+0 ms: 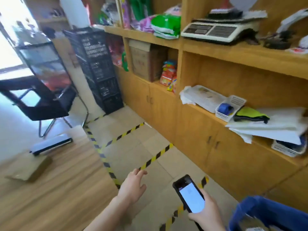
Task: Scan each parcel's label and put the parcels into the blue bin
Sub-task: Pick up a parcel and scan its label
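My right hand [205, 212] grips a black handheld scanner [189, 194] with a lit white screen, at the bottom of the head view. My left hand [133, 185] reaches forward over the floor with straight fingers and holds nothing. The blue bin [260, 207] shows at the bottom right corner, with a parcel label just visible inside. A brown cardboard parcel [29, 169] lies on the wooden floor at far left. A white and black flat parcel [50, 144] lies beyond it, near the chair legs.
Wooden shelving [225, 47] with cupboards runs along the right and holds a scale [215, 30], baskets, papers and packets. Stacked black crates [98, 69] stand at its far end. A black chair [43, 100] stands left. Yellow-black tape [156, 155] marks the tiled floor.
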The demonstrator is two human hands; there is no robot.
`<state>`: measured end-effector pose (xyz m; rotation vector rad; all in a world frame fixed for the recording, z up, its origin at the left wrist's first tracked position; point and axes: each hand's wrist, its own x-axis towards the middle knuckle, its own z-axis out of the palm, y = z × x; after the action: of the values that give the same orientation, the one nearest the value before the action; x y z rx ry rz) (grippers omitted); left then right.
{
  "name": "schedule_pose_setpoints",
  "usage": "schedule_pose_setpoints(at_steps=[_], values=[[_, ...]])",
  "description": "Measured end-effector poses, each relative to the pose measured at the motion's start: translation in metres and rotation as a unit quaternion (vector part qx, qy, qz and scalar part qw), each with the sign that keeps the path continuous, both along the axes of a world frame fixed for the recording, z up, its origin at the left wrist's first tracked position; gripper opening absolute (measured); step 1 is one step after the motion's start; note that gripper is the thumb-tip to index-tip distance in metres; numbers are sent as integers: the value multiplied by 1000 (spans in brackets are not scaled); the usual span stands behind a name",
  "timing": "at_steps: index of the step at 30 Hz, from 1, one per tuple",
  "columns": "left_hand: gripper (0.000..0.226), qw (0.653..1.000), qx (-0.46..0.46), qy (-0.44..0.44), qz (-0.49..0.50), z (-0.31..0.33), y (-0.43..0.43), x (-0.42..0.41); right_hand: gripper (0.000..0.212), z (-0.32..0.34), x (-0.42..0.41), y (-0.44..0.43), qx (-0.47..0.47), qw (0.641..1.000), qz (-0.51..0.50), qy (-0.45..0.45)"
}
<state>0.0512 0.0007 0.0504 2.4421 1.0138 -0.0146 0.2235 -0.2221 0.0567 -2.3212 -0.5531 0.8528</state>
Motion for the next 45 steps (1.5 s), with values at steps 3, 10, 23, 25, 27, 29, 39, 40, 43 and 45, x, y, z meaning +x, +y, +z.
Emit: schedule_pose_setpoints(at_steps=[3, 10, 23, 25, 27, 29, 39, 40, 43, 45], values=[[47, 996, 7, -10, 91, 12, 29, -69, 101, 4, -29, 58, 1, 997, 78, -6], [53, 969, 15, -25, 247, 10, 73, -204, 105, 12, -107, 179, -5, 976, 216, -3], [65, 917, 6, -47, 397, -7, 242, -358, 100, 14, -256, 399, 11, 936, 353, 10], [67, 919, 17, -44, 391, -4, 282, -366, 98, 13, -269, 431, 19, 938, 346, 5], [68, 925, 34, -45, 376, -1, 322, -368, 96, 12, -279, 462, 18, 943, 333, -8], [70, 931, 48, -45, 359, 0, 361, -367, 95, 9, -285, 490, 11, 945, 326, -33], [90, 962, 53, 64, 260, -46, 477, -341, 97, -23, -293, 547, -28, 943, 325, -60], [89, 964, 50, 76, 251, -50, 479, -342, 95, -24, -292, 547, -26, 943, 326, -59], [79, 965, 59, 90, 239, -54, 475, -350, 94, -26, -288, 544, -24, 944, 324, -56], [74, 962, 70, 79, 251, -52, 465, -356, 96, -25, -285, 541, -31, 943, 327, -55]])
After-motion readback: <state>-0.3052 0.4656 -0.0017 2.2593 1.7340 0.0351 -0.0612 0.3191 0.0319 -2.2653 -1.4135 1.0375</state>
